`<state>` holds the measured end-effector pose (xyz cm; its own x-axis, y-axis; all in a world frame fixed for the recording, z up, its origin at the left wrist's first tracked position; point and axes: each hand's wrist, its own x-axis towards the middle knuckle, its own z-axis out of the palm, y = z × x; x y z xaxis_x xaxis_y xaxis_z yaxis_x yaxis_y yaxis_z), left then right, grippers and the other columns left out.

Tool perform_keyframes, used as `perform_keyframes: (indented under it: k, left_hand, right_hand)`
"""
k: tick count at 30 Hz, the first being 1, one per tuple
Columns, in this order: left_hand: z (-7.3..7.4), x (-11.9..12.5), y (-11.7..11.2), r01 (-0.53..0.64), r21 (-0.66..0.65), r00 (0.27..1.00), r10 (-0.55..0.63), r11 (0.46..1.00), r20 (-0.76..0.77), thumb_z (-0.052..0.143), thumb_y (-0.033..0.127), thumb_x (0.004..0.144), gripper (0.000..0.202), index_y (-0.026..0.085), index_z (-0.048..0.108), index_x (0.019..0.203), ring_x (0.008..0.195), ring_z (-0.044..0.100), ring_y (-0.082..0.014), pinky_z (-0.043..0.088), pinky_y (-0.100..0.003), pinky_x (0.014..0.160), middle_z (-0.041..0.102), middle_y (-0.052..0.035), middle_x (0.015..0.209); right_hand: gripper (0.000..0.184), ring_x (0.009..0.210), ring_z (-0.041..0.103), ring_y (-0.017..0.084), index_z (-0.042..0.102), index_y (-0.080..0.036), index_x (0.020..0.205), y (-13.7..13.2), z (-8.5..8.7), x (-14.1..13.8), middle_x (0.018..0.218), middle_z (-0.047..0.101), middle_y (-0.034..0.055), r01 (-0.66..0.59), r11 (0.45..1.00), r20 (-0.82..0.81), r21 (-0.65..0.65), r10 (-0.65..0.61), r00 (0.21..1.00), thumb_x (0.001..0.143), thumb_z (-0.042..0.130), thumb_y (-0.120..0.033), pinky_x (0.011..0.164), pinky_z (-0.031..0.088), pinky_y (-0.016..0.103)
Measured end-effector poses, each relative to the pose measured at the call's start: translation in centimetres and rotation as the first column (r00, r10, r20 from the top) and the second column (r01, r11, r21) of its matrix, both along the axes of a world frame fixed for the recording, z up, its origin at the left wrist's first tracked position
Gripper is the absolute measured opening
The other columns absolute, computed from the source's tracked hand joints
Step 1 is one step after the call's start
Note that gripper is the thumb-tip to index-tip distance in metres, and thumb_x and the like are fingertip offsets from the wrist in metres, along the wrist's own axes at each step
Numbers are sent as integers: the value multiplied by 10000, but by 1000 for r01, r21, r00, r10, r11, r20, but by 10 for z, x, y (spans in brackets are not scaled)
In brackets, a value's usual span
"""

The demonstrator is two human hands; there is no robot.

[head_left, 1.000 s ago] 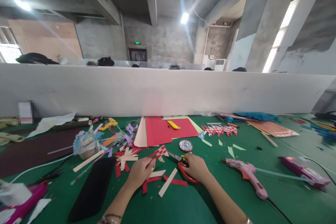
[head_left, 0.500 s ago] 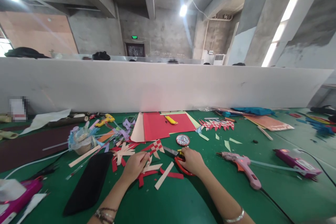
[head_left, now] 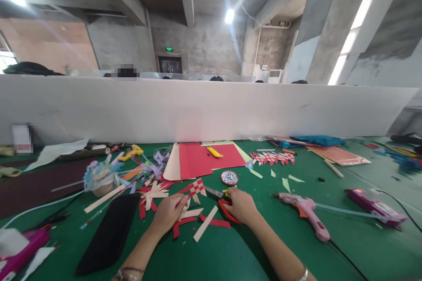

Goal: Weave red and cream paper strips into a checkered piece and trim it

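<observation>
My left hand (head_left: 168, 213) rests on the green table, its fingers closed on a cream paper strip (head_left: 187, 207) among loose red strips (head_left: 180, 224). A woven red and cream paper piece (head_left: 195, 188) lies just beyond it. My right hand (head_left: 240, 205) is curled over the red handles of a pair of scissors (head_left: 223, 204), whose metal blades point left toward the woven piece. A longer cream strip (head_left: 205, 229) lies between my two hands.
Red card sheets (head_left: 204, 159) with a yellow cutter (head_left: 214, 153) lie ahead, and a round tin of beads (head_left: 229, 178). A pink glue gun (head_left: 306, 213) lies at the right, another (head_left: 374, 208) farther right. A black mat (head_left: 110, 237) is at the left. A white partition (head_left: 211, 109) backs the table.
Both hands stay almost where they were, on the strips and the scissors. The camera has tilted slightly, shifting the scene a little up and left.
</observation>
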<state>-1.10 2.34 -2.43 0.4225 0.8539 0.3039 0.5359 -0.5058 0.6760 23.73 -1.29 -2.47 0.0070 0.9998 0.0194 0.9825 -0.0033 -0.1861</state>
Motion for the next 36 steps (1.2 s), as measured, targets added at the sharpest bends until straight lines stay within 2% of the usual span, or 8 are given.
perform_keyframes:
  k: [4, 10, 17, 22, 28, 32, 36]
  left_hand:
    - [-1, -1, -1, -31, 32, 999, 30, 999, 16, 320, 475, 877, 469, 201, 569, 588, 552, 548, -186, 366, -253, 564, 573, -30, 562]
    - [-6, 0, -2, -30, 57, 999, 29, 998, 16, 312, 400, 904, 465, 196, 582, 585, 535, 539, -171, 364, -248, 593, 528, -14, 491]
    - [-5, 4, -6, -33, 71, 999, 32, 997, 19, 336, 402, 901, 475, 199, 593, 557, 549, 547, -169, 368, -236, 565, 565, -34, 533]
    - [-6, 4, -8, -42, 68, 999, 40, 997, 27, 313, 424, 906, 498, 200, 591, 558, 502, 525, -158, 373, -228, 538, 520, -20, 469]
    - [-10, 2, -13, -55, 69, 998, 54, 996, 14, 299, 383, 917, 484, 181, 592, 590, 532, 528, -142, 369, -222, 565, 530, -12, 515]
    - [-8, 4, -17, -59, 66, 998, 60, 996, -12, 306, 357, 913, 459, 174, 580, 593, 560, 533, -145, 362, -225, 582, 535, -14, 539]
    - [-5, 6, -18, -48, 55, 999, 49, 997, -20, 298, 363, 909, 467, 173, 566, 578, 574, 538, -152, 361, -224, 574, 538, -21, 551]
  right_hand:
    - [215, 853, 627, 231, 559, -177, 889, -1, 0, -1, 984, 637, 82, -3, 1000, 2, -2, 3, 1000, 786, 511, -359, 624, 397, 268]
    - [186, 805, 635, 229, 551, -180, 869, -2, -6, 1, 917, 648, 77, -6, 1000, -20, 9, 6, 1000, 798, 496, -342, 576, 370, 258]
    - [186, 808, 633, 234, 551, -186, 860, 2, -17, 4, 928, 649, 88, -27, 999, -29, 21, 28, 999, 814, 464, -343, 567, 364, 260]
    - [187, 851, 630, 236, 555, -186, 899, 2, -17, 5, 971, 644, 99, -26, 1000, -41, 12, 26, 999, 817, 466, -329, 595, 386, 259]
    - [215, 867, 621, 224, 562, -178, 922, -5, -16, 6, 967, 639, 98, -25, 999, -88, 38, 28, 996, 823, 456, -336, 626, 400, 253]
    - [205, 814, 617, 204, 571, -178, 879, -9, -11, 4, 927, 638, 88, -18, 998, -105, 54, 24, 994, 830, 447, -334, 598, 386, 242]
    - [207, 842, 612, 214, 572, -168, 910, -9, -8, 3, 944, 633, 92, -28, 998, -107, 62, 35, 994, 825, 462, -323, 631, 394, 252]
